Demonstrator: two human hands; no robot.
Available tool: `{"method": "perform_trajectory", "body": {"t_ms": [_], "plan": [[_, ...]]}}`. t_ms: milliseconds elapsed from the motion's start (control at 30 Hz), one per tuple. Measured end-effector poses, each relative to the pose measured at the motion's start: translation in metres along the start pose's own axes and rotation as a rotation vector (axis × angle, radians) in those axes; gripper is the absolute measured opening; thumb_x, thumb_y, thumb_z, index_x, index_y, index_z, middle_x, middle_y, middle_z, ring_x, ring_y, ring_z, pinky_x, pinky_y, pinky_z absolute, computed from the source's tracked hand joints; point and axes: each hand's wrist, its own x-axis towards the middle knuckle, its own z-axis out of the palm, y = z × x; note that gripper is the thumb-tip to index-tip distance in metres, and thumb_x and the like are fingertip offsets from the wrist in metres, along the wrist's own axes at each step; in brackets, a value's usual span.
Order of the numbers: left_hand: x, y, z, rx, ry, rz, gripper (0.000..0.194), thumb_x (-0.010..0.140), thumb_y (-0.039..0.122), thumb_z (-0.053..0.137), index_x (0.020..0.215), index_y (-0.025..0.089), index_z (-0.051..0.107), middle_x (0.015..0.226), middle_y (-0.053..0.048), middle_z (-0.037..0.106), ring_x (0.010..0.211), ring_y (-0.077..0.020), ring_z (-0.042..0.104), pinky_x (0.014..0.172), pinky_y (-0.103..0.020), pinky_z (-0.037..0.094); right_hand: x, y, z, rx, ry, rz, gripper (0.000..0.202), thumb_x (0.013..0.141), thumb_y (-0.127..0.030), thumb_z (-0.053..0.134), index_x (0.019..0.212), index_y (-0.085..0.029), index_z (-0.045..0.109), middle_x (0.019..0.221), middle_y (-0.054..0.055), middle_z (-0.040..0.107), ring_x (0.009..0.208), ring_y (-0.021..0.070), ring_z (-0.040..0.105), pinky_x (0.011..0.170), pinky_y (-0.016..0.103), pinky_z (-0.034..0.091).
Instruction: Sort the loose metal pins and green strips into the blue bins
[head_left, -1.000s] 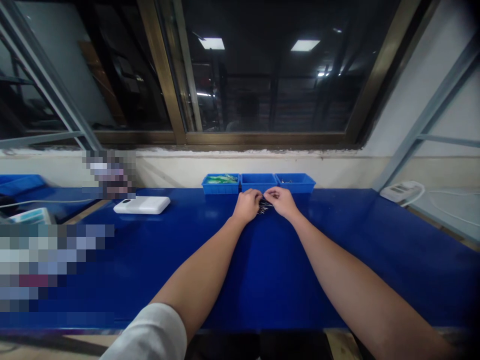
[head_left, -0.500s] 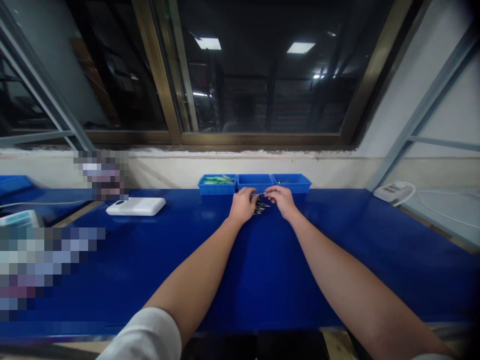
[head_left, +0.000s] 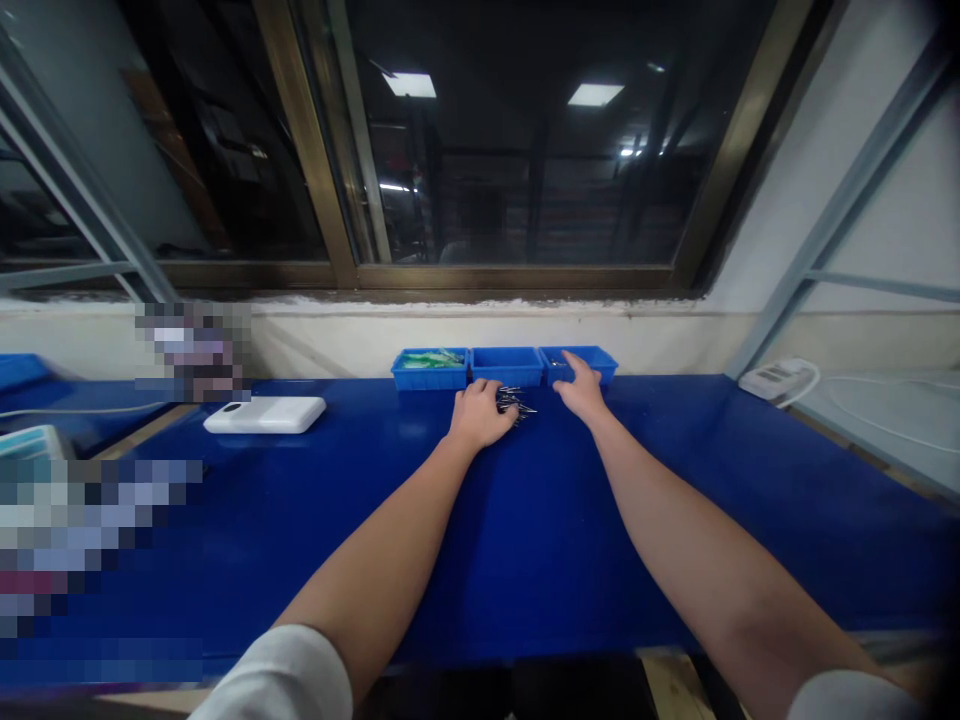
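A small heap of thin, shiny metal pieces [head_left: 519, 404] lies on the blue table; their exact kind is too small to make out. Beside it on the left rests my left hand [head_left: 478, 414], thumb and fingers apart, touching the heap's edge. My right hand [head_left: 582, 390] is at the front of the right blue bin [head_left: 606, 372], with its fingers spread and reaching over the rim. A few small metal bits [head_left: 556, 364] show inside that bin near the fingertips. Nothing is visibly held in either hand.
To the left of that bin stand a middle blue bin [head_left: 507, 376] and a left blue bin [head_left: 429, 380] holding green-and-white packets [head_left: 435, 358]. A white power bank [head_left: 265, 415] lies on the left. A white power strip [head_left: 772, 379] with a cable is at the right, below the window.
My hands have separated. The right one moved right to the right bin and opened, no longer holding the thin metal piece. The left one opened beside the heap.
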Motion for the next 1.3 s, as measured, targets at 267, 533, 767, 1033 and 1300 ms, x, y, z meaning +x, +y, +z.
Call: {"method": "perform_trajectory", "body": {"t_ms": [267,533,767,1033,1300], "plan": [[-0.010,-0.005,-0.008,0.109,-0.306,0.045,0.097,0.067,0.083,0.036,0.140,0.019,0.035,0.148,-0.016,0.030,0.139,-0.0350,0.020,0.110,-0.049,0.020,-0.015,-0.019,0.004,-0.063,-0.175,-0.193,0.025,0.064,-0.015,0.056,0.084,-0.017,0.071,0.078,0.005,0.067,0.080,0.0195,0.059,0.082,0.032,0.045],[0.000,0.003,0.003,0.076,-0.406,-0.047,0.097,0.076,0.079,0.024,0.144,0.010,0.026,0.150,-0.022,0.022,0.140,-0.0348,0.019,0.111,-0.046,0.018,-0.024,-0.026,0.008,-0.115,-0.507,-0.180,0.011,0.067,-0.024,0.067,0.076,-0.019,0.071,0.076,0.002,0.068,0.070,0.0148,0.059,0.068,0.025,0.044],[0.001,0.010,0.012,0.057,-0.325,-0.046,0.092,0.077,0.076,0.029,0.142,0.011,0.028,0.149,-0.022,0.026,0.139,-0.0353,0.021,0.110,-0.050,0.019,-0.021,-0.019,0.010,-0.130,-0.505,-0.247,0.012,0.077,-0.022,0.059,0.079,-0.018,0.070,0.082,0.005,0.068,0.074,0.0156,0.059,0.070,0.026,0.042],[0.005,0.013,0.004,-0.013,-0.008,0.132,0.039,0.088,0.040,0.045,0.120,0.019,0.054,0.117,-0.011,0.060,0.110,-0.0242,0.055,0.094,-0.036,0.041,-0.023,-0.028,0.012,-0.099,-0.403,-0.343,0.038,0.091,-0.037,0.040,0.064,-0.017,0.059,0.065,0.003,0.063,0.063,0.0140,0.054,0.062,0.025,0.036],[0.007,0.012,0.000,-0.055,0.025,0.190,0.029,0.093,0.026,0.039,0.092,0.022,0.068,0.090,-0.005,0.068,0.088,-0.0185,0.061,0.082,-0.031,0.043,-0.029,-0.038,0.013,0.061,-0.367,-0.261,0.041,0.088,-0.043,0.044,0.060,-0.016,0.059,0.061,0.003,0.063,0.060,0.0138,0.056,0.061,0.025,0.039]]}}
